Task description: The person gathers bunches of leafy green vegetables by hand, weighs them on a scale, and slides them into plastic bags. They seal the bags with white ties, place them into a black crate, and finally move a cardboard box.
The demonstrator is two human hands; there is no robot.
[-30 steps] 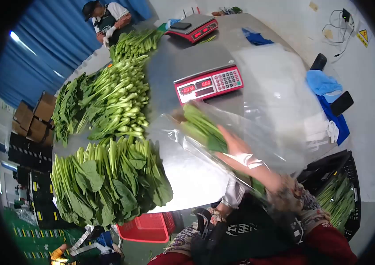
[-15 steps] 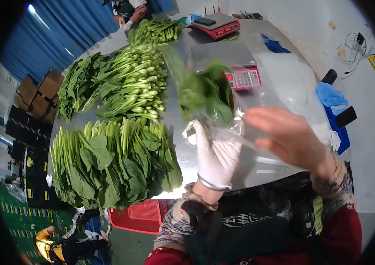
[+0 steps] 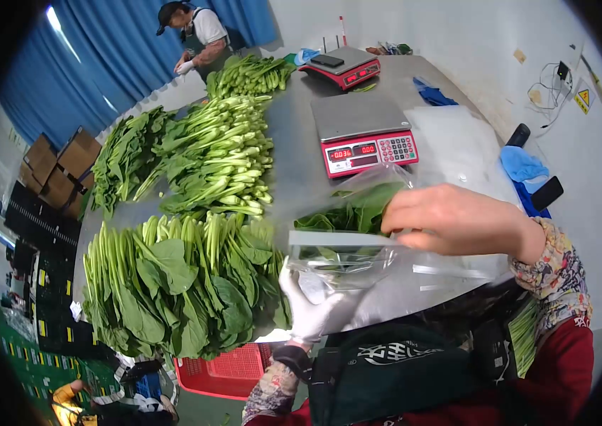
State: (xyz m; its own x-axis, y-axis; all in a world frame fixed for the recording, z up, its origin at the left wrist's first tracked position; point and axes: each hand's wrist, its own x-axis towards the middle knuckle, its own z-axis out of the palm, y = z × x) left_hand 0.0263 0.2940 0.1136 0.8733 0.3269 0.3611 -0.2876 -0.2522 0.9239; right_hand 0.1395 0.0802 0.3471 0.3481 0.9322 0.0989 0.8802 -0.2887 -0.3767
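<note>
A clear plastic bag [image 3: 343, 266] with a pale strip across its flap holds dark leafy greens [image 3: 358, 209]. It is in front of me at the table's near side. My left hand [image 3: 315, 309], in a white glove, grips the bag from below, its thumb up at the left edge and its other fingers partly hidden behind the plastic. Bare and curled, my right hand [image 3: 450, 220] pinches the bag's right side beside the leaves; its fingertips are partly out of sight. Left of the bag lies a large pile of leafy greens [image 3: 180, 284].
A red scale [image 3: 368, 153] stands beyond the bag, with another scale [image 3: 343, 67] carrying a phone behind it. More greens [image 3: 223, 153] lie at far left. Clear plastic bags [image 3: 450, 145] are stacked right. A red basket [image 3: 223, 373] sits below the table edge. A co-worker [image 3: 205, 39] stands across.
The bag of greens has come down towards me and turned, showing its flap. My right hand, previously apart with fingers stretched, has closed on the bag's right side. My left hand has moved lower.
</note>
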